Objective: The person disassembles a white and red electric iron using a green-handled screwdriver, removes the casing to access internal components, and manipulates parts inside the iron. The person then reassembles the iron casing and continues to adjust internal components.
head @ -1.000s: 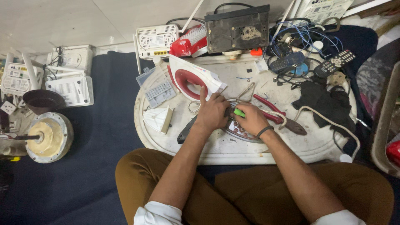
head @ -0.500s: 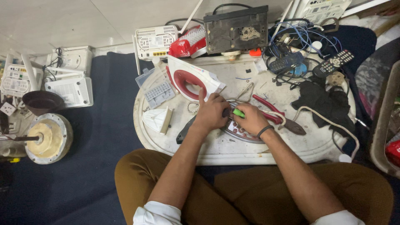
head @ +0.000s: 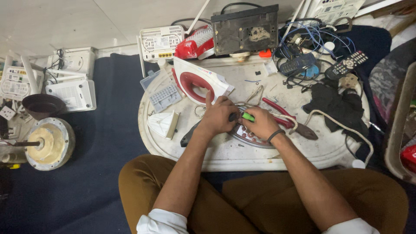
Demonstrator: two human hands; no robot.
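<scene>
A: Left to right, quick. On the floor at far left, a round grey motor housing with a cream disc (head: 49, 143); behind it a stack of white plastic router boxes (head: 69, 86).

B: And on the desk?

A: The oval white worktop desk (head: 242, 158) carries a small white triangular plastic cover (head: 162, 123), then a white-and-red plastic iron shell (head: 197, 84) standing behind the hands.

B: Hands?

A: The left hand (head: 219, 117) presses down on the shiny metal soleplate of the iron (head: 251, 136), fingers clenched over its top edge with the index finger sticking up. The right hand (head: 260, 123) is closed around a green-handled screwdriver (head: 247, 116); the tip is hidden between the hands. The soleplate lies flat at the desk's near middle, touching both hands.

B: Step?

A: Looks like working a screw on the soleplate, mid-disassembly or repair, since the shell is already off. The next move likely calls for keeping the plate pinned and the driver seated square.

B: Right side?

A: Red-handled pliers (head: 281, 115) just beside the right hand, a black cloth (head: 336, 106), a dark remote control (head: 346, 65), and tangled blue wires (head: 303, 39).
</scene>
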